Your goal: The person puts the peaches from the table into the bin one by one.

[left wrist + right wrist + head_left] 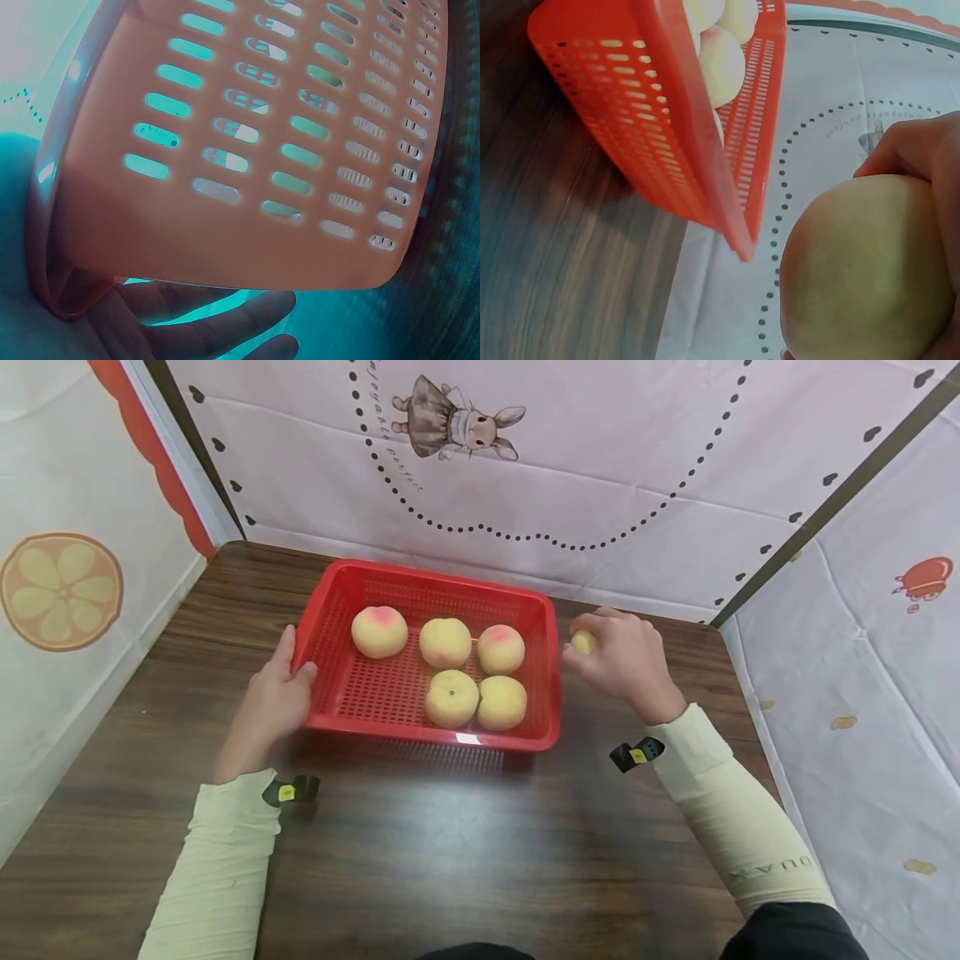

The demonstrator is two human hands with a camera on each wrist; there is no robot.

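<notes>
A red plastic basket point(382, 731) with slotted walls holds several yellow peaches point(450, 699), some with a pink blush. My left hand point(277, 693) grips the basket's left end, thumb at the rim. In the left wrist view its fingers point(217, 322) extend outside the basket wall point(187, 232). Just past the basket's right end, my right hand point(626, 656) holds another peach point(583, 642). That peach point(866, 270) fills the lower right of the right wrist view, with fingers curled round it and its far side hidden by the hand.
A dark wooden table point(450, 852) lies under the basket. Behind it rises a white cloth wall point(585, 460) with a printed rabbit and dotted line. More printed cloth stands at the left point(60, 710) and right point(862, 635).
</notes>
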